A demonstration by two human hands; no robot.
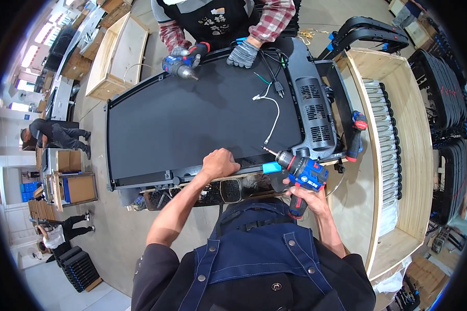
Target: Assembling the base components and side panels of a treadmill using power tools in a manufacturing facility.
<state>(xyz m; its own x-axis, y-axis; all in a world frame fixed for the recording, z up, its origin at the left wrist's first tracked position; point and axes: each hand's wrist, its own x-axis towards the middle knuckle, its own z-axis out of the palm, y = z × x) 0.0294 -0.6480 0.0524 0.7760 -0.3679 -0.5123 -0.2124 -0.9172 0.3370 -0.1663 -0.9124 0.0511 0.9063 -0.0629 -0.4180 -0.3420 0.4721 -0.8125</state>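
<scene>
A treadmill's black deck [202, 119] lies across the workbench in front of me, its grey motor cover [315, 111] at the right end. My left hand [220, 164] rests at the near side rail with its fingers curled; whatever they may hold is hidden. In my right hand [310, 196] is a blue and black cordless drill [307, 173], gripped by its handle. Its long bit points up and left over the near rail, close to a blue piece [272, 167] on that rail. Loose black and white cables [275, 106] lie on the deck by the motor cover.
Across the deck, a person in grey gloves [243, 54] holds another cordless drill [180, 66]. A red and black power tool [356, 136] stands right of the cover. Beyond it, a wooden crate [360, 150] holds metal tubes. Parts bins [207, 194] sit below the near rail.
</scene>
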